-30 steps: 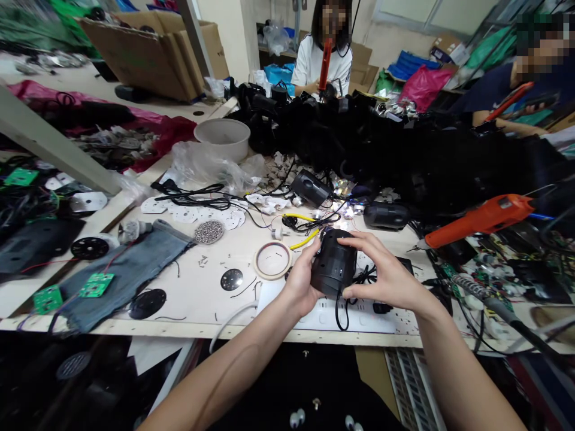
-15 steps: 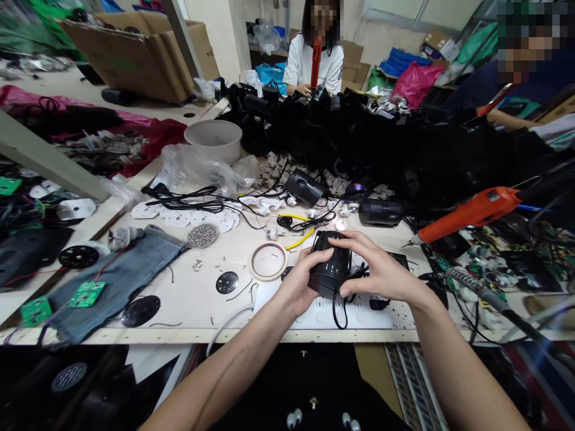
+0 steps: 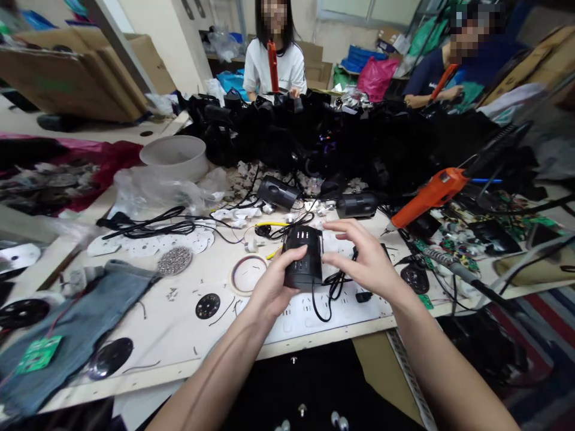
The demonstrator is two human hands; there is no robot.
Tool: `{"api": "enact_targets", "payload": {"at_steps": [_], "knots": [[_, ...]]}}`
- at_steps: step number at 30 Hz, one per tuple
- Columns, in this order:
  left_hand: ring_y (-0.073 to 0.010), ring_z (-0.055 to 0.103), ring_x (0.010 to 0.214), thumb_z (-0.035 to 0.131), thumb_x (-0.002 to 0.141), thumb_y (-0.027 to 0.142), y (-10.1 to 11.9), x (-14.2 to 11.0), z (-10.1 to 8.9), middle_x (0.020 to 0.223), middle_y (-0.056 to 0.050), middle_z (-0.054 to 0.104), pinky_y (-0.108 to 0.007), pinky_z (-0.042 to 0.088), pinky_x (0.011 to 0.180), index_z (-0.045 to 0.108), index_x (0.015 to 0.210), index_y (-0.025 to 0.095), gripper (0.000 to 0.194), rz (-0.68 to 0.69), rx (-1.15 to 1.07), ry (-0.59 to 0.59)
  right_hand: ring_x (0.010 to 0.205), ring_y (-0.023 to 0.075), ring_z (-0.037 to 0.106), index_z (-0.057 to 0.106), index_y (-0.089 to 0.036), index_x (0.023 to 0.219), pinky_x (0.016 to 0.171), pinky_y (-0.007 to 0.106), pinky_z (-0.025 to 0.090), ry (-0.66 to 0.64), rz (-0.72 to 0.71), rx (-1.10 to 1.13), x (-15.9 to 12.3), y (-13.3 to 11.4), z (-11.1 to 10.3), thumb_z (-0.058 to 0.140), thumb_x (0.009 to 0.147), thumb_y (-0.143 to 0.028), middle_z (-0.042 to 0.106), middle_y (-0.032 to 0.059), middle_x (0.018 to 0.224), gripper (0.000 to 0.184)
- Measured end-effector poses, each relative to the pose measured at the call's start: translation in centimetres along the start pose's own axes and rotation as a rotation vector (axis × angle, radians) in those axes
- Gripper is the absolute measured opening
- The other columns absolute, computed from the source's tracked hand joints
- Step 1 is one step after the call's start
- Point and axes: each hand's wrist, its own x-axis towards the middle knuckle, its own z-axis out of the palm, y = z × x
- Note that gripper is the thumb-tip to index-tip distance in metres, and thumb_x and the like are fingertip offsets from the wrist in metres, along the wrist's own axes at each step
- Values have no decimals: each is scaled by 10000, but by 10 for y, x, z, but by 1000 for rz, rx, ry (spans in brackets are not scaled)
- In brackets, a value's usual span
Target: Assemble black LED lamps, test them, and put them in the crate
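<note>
Lots of things sat near the fingers of the left hand (image 3: 272, 284) and the right hand (image 3: 366, 257). Past the fingertips I saw two black shells (image 3: 278, 193), a bit of yellow tube (image 3: 272, 224) and, farther off, a big black heap (image 3: 354, 129). A person (image 3: 276, 66) in a white shirt was behind it, by an orange tool (image 3: 273, 66). Left of the left fingers lay a tape roll (image 3: 234, 281), a black disc (image 3: 208, 306), tiny screws (image 3: 174, 261) and a blue cloth (image 3: 87, 320). Right of the right fingers was an orange screwdriver (image 3: 424, 202). Loops of black cord (image 3: 315, 308) got in the way near the right thumb, over a white power strip (image 3: 290, 328).

The shirt had little marks on its front, too small for me to read.

The black case (image 3: 311, 256) was in the left hand. The left thumb lay across its top, and the other left fingers were tucked against it, mostly hidden. The right fingers were spread apart, with the thumb and pointing finger right beside the case; I could not tell if they touched it.
</note>
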Motion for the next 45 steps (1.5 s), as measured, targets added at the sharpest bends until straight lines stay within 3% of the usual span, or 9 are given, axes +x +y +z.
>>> {"api": "enact_targets", "payload": {"at_steps": [2,4,9,14,20,29,39,45], "knots": [[-161,631,633,682,737,214,2,2,1,796,-43,676,-310,561,542,652,886,155,163,-3,-26,48,830,169,634,636,-204,919,749,302,512,221,69,-45,-15,-9,6,597,888,-245,666,25,884,64],[-149,632,627,662,761,202,2,5,2,788,-39,678,-288,557,548,656,879,148,130,3,-65,75,638,140,581,593,-191,750,622,270,465,301,89,-107,-33,-18,17,564,900,-213,617,-4,690,154],[-154,642,611,626,800,187,2,9,5,747,-45,686,-258,540,526,660,854,131,85,50,-139,123,668,177,596,613,-150,850,632,291,462,209,39,-246,-66,-30,56,577,900,-278,626,42,710,142],[-129,618,566,629,796,173,1,9,9,709,-22,674,-233,518,497,650,842,133,64,92,-157,150,644,179,610,632,-132,912,620,294,461,243,123,-300,-64,-25,78,508,898,-215,640,48,708,150],[-116,608,566,674,756,164,0,8,8,717,3,666,-235,512,501,627,845,158,101,137,-151,187,602,175,576,621,-151,831,577,295,424,246,101,-403,-56,-25,81,459,870,-140,612,34,662,168],[-114,618,649,745,673,123,-1,4,9,807,29,651,-258,521,577,565,953,204,343,168,-109,195,582,166,496,489,-207,639,575,286,378,271,-2,-539,-54,-18,83,417,863,-70,520,11,601,272],[-136,621,705,764,639,126,-9,4,11,868,25,634,-273,538,594,519,1013,245,463,258,-64,195,561,160,506,470,-216,637,571,279,381,317,-5,-470,-54,-12,87,429,885,-87,522,3,583,283],[-136,625,741,779,626,160,-13,4,12,907,17,627,-277,546,638,508,987,246,460,312,-67,190,525,145,500,457,-220,624,534,275,355,325,83,-375,-48,-9,83,451,855,-108,519,-10,564,257]]}}
